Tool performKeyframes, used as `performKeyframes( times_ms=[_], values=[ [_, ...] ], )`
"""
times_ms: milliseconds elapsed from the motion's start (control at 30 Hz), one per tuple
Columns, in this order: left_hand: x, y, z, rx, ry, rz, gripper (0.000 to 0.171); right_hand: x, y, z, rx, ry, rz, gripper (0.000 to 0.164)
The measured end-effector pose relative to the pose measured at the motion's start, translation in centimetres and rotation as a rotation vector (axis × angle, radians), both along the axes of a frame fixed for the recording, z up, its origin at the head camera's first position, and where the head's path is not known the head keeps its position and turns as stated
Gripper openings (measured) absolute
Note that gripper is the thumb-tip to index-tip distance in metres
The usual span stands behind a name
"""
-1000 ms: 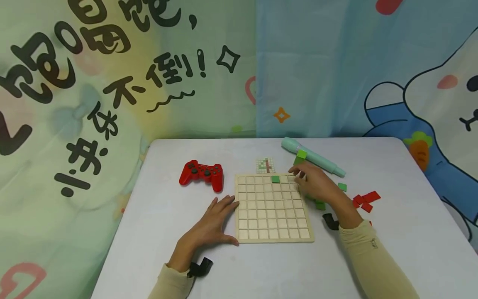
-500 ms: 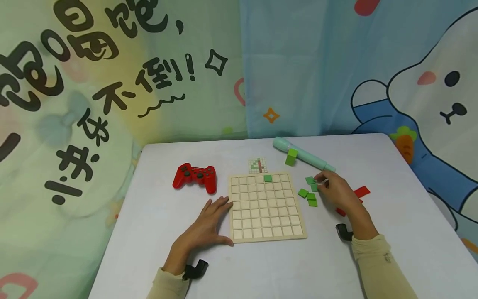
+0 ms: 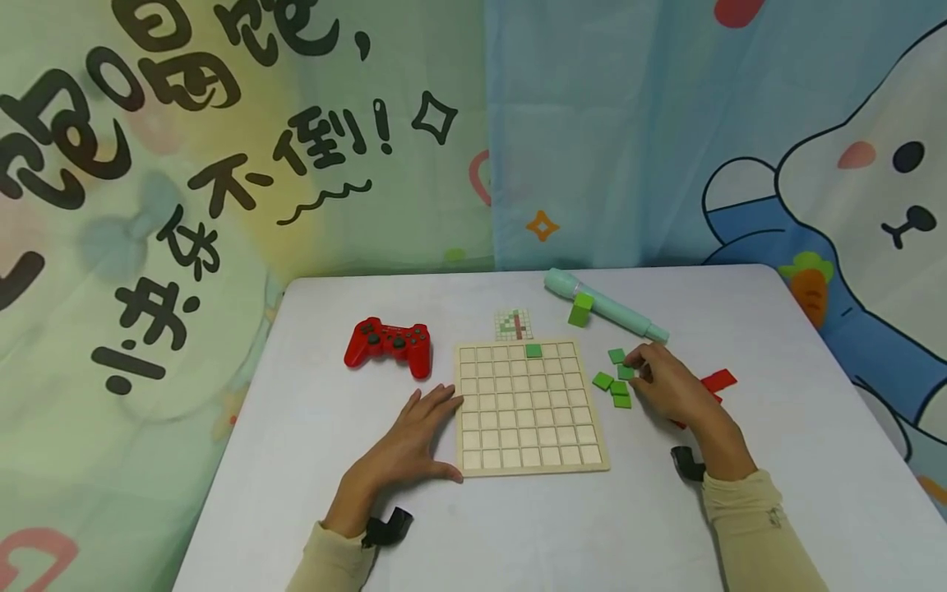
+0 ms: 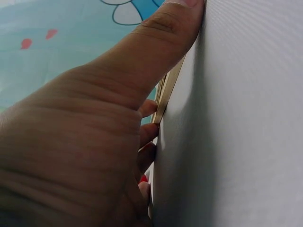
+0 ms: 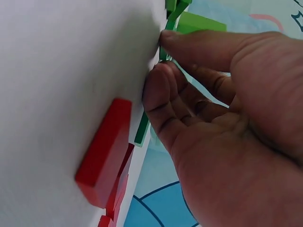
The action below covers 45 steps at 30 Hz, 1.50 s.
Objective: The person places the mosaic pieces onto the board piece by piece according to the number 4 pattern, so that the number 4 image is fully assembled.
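A square wooden grid board lies on the table, with one green tile in its top row. My left hand is spread along the board's left edge, fingertips and thumb right at the rim. To the right of the board, my right hand reaches down to the tabletop among loose green tiles. Its thumb and curled fingers pinch a green tile, seen between them in the right wrist view and partly covered by the fingertips.
Red pieces lie beyond the right hand, partly hidden by it. A bright green block stands by a mint-green stick at the back. A small grid pattern card sits behind the board. The red game controller is at left.
The right hand has moved right, from the board's upper right corner to the loose green tiles, and stays there over the last half second. My left hand keeps its place at the board's edge.
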<state>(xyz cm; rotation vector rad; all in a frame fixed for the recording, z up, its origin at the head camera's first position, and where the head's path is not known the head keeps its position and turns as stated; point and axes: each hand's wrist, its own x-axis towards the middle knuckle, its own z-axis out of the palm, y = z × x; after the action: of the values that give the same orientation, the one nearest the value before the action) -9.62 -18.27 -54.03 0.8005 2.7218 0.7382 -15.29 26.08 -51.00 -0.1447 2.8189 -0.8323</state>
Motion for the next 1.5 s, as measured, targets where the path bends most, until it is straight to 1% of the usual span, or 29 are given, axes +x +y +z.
performKeyframes(
  times_ms=[333, 500, 567, 667, 767, 833, 967, 1067, 1267, 1367, 1500],
  values=[
    [-0.1, -0.4, 0.0, 0.000, 0.001, 0.012, 0.118, -0.7, -0.4, -0.2, 0.020, 0.002, 0.033, 0.033],
    [0.0, -0.5, 0.0, 0.008, -0.015, 0.007, 0.116, -0.5, -0.5, 0.5, 0.018, 0.022, 0.069, 0.031],
    [0.1, -0.6, 0.0, 0.005, -0.021, 0.003, 0.116, -0.4, -0.9, 1.2, 0.008, 0.041, 0.100, 0.030],
    [0.1, -0.8, 0.1, 0.008, -0.019, 0.006, 0.116, -0.6, -2.5, 2.7, -0.015, 0.068, 0.164, 0.028],
    [0.1, -0.9, 0.2, 0.010, -0.011, 0.013, 0.116, -1.4, -4.9, 4.0, -0.015, 0.081, 0.248, 0.025],
    [0.0, -0.9, 0.1, 0.012, -0.012, 0.013, 0.116, -2.1, -6.6, 4.3, 0.005, 0.082, 0.315, 0.023],
    [0.0, -0.6, 0.0, 0.013, -0.025, 0.006, 0.116, -3.4, -9.7, 3.8, 0.017, 0.057, 0.460, 0.017],
    [0.0, -0.5, 0.0, 0.014, -0.026, 0.008, 0.117, -4.3, -11.5, 3.2, 0.010, 0.037, 0.534, 0.014],
    [-0.1, -0.2, 0.1, 0.010, -0.014, 0.008, 0.117, -5.3, -13.6, 2.3, 0.000, 0.027, 0.589, 0.014],
    [-0.2, -0.3, -0.1, -0.004, -0.006, 0.003, 0.118, -5.5, -14.0, 1.9, -0.011, 0.029, 0.600, 0.014],
    [-0.2, -0.4, -0.2, -0.013, 0.010, 0.000, 0.118, -5.6, -14.3, 1.6, -0.019, 0.054, 0.607, 0.015]
  ],
)
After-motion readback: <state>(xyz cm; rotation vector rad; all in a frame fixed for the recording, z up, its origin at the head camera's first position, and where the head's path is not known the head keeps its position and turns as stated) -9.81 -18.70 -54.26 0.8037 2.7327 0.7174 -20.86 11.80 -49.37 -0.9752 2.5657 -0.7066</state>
